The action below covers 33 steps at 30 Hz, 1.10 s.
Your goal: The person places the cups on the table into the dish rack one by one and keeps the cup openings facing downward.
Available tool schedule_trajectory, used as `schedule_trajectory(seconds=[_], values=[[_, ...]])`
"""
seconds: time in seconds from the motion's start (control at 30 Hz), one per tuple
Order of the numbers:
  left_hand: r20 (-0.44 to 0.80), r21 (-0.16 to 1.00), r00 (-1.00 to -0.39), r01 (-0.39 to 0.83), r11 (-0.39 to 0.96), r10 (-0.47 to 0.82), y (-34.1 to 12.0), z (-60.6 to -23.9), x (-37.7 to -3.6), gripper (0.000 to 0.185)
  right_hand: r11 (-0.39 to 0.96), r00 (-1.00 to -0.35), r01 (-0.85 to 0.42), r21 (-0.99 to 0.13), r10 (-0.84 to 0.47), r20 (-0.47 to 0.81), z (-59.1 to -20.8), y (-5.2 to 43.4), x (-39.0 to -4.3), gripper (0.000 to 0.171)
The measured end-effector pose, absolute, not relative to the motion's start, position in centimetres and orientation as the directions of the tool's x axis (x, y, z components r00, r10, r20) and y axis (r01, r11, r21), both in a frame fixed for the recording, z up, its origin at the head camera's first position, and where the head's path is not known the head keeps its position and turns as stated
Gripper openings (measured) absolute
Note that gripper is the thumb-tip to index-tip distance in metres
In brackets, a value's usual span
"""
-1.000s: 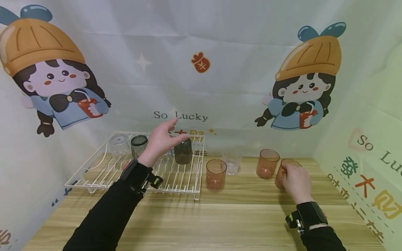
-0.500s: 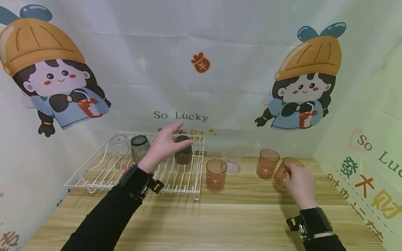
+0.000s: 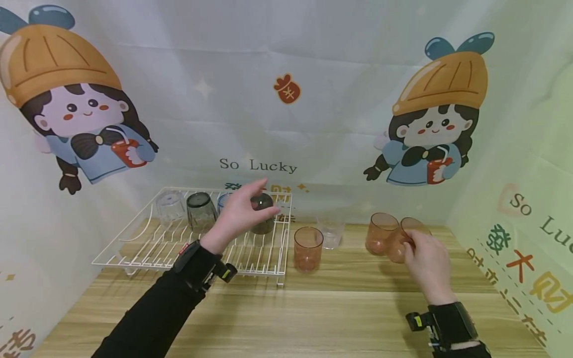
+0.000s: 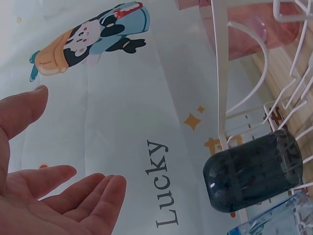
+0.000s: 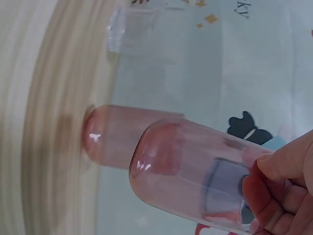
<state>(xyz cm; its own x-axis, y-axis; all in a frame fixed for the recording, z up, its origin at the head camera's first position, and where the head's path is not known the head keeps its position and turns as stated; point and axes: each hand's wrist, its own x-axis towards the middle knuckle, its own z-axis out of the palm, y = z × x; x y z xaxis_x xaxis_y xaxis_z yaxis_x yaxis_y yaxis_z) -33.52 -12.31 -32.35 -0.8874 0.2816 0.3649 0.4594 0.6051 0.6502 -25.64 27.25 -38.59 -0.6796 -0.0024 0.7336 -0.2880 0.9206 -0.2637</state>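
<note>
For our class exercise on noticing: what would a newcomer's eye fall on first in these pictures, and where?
Probably the large orange-hatted cartoon figure at the left of the backdrop comes first, with a smaller one at the right. Next might be the orange glass on the right, pinched near its rim by the right hand, and the white rack on the left.

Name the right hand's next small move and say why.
Probably lift the tilted pink glass straight up: the right hand pinches it near its rim, and the standing pink glass is close, so leftward travel could knock them together.
</note>
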Motion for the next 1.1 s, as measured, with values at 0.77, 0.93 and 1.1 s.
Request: schedule_trajectory(seconds=[0.77,0.93,1.1], values=[[0.306,0.707,-0.916,0.401,0.583,0.259,-9.6,-31.3,-27.8,0.083,0.807,-0.54,-0.507,-0.301,-0.025,0.841,-36.7,24.0,-25.2,0.023],[0.325,0.713,-0.908,0.418,0.562,0.264,-9.4,-31.9,-27.6,0.082,0.788,-0.52,-0.533,-0.308,-0.018,0.854,-36.4,23.4,-25.1,0.022],[0.322,0.717,-0.91,0.415,0.559,0.262,-9.1,-32.1,-27.3,0.082,0.756,-0.506,-0.568,-0.325,-0.009,0.862,-36.1,22.7,-25.0,0.023]])
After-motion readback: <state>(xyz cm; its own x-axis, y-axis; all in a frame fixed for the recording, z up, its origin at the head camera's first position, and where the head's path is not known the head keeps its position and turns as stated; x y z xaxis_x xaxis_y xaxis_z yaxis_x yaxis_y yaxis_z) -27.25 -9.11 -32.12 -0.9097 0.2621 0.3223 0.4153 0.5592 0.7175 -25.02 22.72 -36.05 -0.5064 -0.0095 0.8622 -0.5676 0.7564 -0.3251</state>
